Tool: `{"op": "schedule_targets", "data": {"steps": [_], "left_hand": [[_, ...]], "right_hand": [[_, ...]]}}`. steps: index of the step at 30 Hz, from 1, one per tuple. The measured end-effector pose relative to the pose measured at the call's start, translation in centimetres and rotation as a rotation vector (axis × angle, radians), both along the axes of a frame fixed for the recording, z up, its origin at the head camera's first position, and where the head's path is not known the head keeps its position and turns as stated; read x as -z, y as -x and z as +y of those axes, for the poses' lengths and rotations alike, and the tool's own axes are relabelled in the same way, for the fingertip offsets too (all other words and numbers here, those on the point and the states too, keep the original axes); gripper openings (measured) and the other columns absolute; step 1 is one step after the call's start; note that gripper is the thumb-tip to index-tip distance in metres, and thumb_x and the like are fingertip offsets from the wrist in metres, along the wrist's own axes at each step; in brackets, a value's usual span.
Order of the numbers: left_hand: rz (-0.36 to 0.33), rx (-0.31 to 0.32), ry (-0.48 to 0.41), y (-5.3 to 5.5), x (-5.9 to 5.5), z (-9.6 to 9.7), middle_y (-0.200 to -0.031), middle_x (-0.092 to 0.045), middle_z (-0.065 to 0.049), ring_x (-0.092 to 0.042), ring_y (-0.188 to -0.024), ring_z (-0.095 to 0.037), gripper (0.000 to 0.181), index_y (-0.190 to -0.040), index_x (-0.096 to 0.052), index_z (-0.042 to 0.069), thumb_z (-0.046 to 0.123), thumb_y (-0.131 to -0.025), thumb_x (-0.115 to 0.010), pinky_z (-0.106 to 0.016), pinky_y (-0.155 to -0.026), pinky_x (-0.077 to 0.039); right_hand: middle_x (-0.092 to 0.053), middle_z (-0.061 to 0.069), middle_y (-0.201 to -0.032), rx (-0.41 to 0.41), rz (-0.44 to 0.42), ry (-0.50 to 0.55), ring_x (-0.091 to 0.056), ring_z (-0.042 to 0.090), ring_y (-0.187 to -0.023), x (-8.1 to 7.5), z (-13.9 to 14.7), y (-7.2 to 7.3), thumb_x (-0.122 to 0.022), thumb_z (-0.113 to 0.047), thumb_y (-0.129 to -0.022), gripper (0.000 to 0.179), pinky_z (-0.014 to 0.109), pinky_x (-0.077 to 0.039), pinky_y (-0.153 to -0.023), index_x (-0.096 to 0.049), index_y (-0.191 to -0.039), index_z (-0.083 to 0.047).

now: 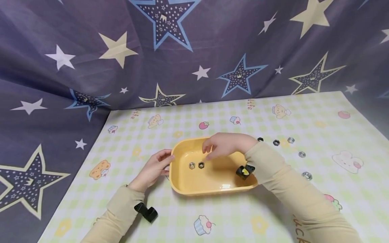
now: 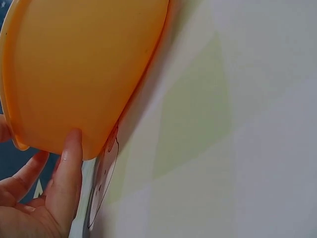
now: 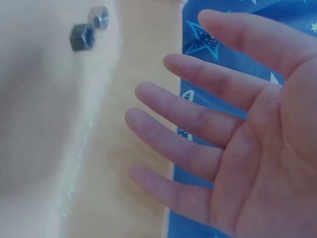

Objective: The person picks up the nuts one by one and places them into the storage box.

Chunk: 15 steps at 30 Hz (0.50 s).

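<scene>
A yellow plastic tray (image 1: pixel 212 180) with raised walls stands before me. Inside lie two hex nuts: a silver nut (image 1: pixel 191 165) and a dark nut (image 1: pixel 201 165). At the tray's left end, my left hand (image 1: pixel 155 167) grips the wall, thumb at the rim and other fingers against the outside; the left wrist view shows a fingertip (image 2: pixel 74 141) on the outer wall. Above the tray's interior hovers my right hand (image 1: pixel 226 144), palm downward and holding nothing. Its fingers (image 3: pixel 173 144) are spread and loosely extended in the right wrist view, near the two nuts.
Right of the tray, several more nuts lie scattered, among them a dark nut (image 1: pixel 276 142) and a silver nut (image 1: pixel 307 176). My right forearm reaches across near them. A checked cloth (image 1: pixel 170 219) covers the table, with a star-patterned curtain (image 1: pixel 182 64) behind.
</scene>
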<state>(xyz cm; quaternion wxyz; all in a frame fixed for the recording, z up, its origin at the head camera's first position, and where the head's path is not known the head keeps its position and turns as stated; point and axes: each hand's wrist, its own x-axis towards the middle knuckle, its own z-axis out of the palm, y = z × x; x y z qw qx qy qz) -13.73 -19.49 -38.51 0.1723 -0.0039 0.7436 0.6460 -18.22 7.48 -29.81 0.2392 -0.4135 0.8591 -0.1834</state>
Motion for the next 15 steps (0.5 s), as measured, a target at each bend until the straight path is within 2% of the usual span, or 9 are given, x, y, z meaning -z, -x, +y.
{"op": "schedule_targets", "data": {"steps": [7, 15], "left_hand": [[0.000, 0.000, -0.005, -0.3, -0.3, 0.0, -0.107, -0.056, -0.003, -0.061, -0.080, -0.007, 0.042, -0.132, -0.044, -0.006, 0.018, -0.098, -0.051, -0.025, -0.067, -0.059], [-0.002, -0.003, 0.013, 0.0, 0.0, 0.0, -0.109, -0.056, -0.005, -0.061, -0.081, -0.008, 0.042, -0.132, -0.045, -0.004, 0.019, -0.098, -0.051, -0.026, -0.068, -0.059]], "right_hand": [[-0.067, 0.011, -0.107, -0.008, 0.074, -0.050, -0.061, 0.025, -0.100, -1.2, 2.3, -0.3, -0.062, -0.025, -0.090, 0.030, 0.038, -0.050, -0.092, -0.064, -0.110, -0.003], [-0.068, 0.009, -0.102, 0.050, 0.108, 0.027, -0.061, 0.023, -0.094, -0.4, 6.6, -0.8, -0.062, -0.017, -0.089, 0.023, 0.040, -0.051, -0.088, -0.066, -0.106, -0.002]]}}
